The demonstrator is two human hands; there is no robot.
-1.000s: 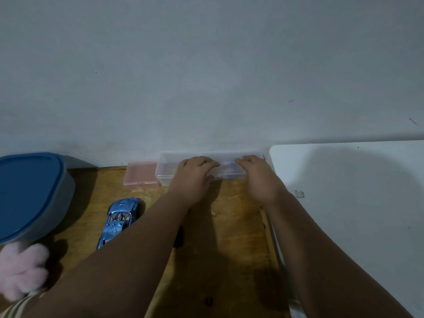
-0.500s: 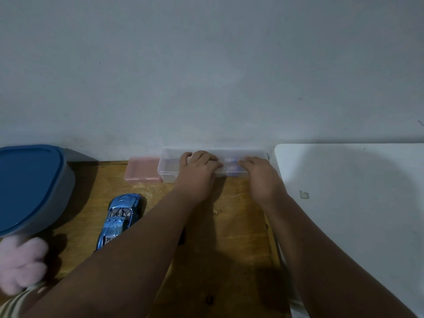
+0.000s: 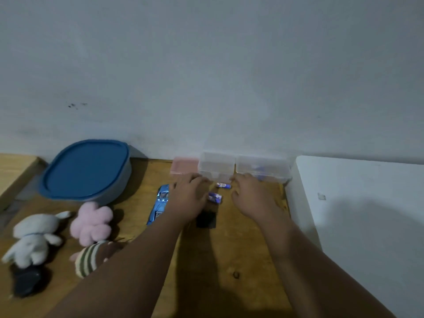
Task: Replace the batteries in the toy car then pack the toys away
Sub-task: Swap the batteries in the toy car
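The blue toy car lies on the wooden table, its right side hidden under my left hand. Two blue-and-white batteries lie loose on the wood between my hands. A small black piece sits just below them. My right hand hovers right of the batteries, fingertips close to the clear plastic case. That case stands against the wall as two sections; something blue shows inside the right one. Neither hand holds anything.
A blue-lidded tub stands at the back left. Plush toys lie at the left: white, pink, striped, black. A pink box sits beside the clear case. A white surface adjoins on the right.
My hands have drawn back from the clear case toward me. Two batteries now lie on the table between them. The view has widened to take in the plush toys.
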